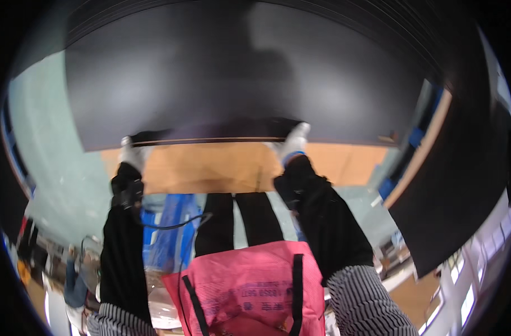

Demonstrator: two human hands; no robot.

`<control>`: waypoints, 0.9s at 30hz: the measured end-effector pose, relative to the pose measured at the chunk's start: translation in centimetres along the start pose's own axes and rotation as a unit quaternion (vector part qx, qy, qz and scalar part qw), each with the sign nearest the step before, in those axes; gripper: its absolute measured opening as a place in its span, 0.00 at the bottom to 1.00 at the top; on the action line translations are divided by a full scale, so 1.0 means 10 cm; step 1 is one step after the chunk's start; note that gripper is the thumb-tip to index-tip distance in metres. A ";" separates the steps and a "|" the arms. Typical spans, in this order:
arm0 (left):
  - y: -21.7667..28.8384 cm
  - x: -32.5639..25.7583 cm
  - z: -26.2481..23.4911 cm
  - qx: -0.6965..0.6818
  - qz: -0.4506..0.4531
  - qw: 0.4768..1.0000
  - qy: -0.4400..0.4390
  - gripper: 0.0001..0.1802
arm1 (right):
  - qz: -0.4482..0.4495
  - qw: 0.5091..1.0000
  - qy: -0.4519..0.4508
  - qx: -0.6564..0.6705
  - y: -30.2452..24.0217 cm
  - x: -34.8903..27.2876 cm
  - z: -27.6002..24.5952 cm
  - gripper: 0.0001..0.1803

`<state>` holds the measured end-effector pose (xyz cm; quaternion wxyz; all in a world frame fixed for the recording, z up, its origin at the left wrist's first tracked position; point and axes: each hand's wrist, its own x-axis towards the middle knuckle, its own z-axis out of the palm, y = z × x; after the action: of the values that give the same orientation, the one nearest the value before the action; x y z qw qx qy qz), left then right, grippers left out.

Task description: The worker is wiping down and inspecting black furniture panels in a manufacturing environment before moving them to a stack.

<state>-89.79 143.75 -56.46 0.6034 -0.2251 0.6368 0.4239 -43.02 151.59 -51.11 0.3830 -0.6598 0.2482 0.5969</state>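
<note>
Around you the floor point(48, 123) is of pale green colour, with some small whitish marks point(62, 180) on its left part. Toward the lower right you have a row of windows point(467, 302); they are very bright and white, and some panes higher up look slightly violet. At the lower left, beyond the floor, you can see a crowded area point(48, 255), which is too blurred for naming its contents.

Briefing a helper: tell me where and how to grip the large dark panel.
The dark panel is probably best gripped by its near edge, from the near side, two-handed: it's wide and that edge thin. The left hand and right hand hold it there.
</note>
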 end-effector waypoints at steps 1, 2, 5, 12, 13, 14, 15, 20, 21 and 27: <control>-0.20 0.03 0.31 -0.002 -0.002 1.000 0.023 0.32 | -0.023 0.998 0.049 -0.035 -0.19 0.08 -0.07 0.55; -0.18 0.00 0.38 0.009 0.015 0.998 0.064 0.32 | -0.019 0.994 0.089 -0.062 -0.23 0.15 -0.15 0.55; -0.14 -0.11 0.37 -0.008 0.052 0.998 0.037 0.27 | 0.045 0.990 -0.044 -0.128 -0.22 0.15 -0.56 0.47; -1.04 -0.95 0.98 0.316 -0.057 0.947 -0.027 0.22 | -0.022 0.942 -0.078 -0.327 0.50 -0.87 -1.67 0.20; -0.96 -1.09 1.02 0.379 -0.078 0.921 -0.052 0.23 | -0.042 0.891 -0.046 -0.449 0.65 -1.10 -1.65 0.20; -1.30 -1.40 1.30 0.435 -0.062 0.895 -0.076 0.24 | -0.060 0.821 0.028 -0.567 0.68 -1.27 -1.89 0.20; -1.20 -1.67 1.30 0.472 -0.074 0.875 -0.076 0.23 | -0.103 0.808 -0.003 -0.580 0.85 -1.61 -1.89 0.19; -1.01 -3.22 1.73 0.806 -0.047 0.572 -0.142 0.30 | -0.258 0.776 0.007 -0.575 0.74 -2.65 -2.08 0.20; -0.84 -3.33 1.48 0.812 -0.042 0.571 -0.113 0.32 | -0.243 0.792 -0.008 -0.561 0.64 -2.87 -2.04 0.21; -0.54 -4.26 1.30 0.863 0.019 0.499 -0.073 0.31 | -0.194 0.814 0.014 -0.547 0.46 -3.68 -3.03 0.26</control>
<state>-70.74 141.81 -15.90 0.5338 0.4519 0.6440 -0.3101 -34.55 119.79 -16.27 0.0635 -0.8035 -0.2470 0.5379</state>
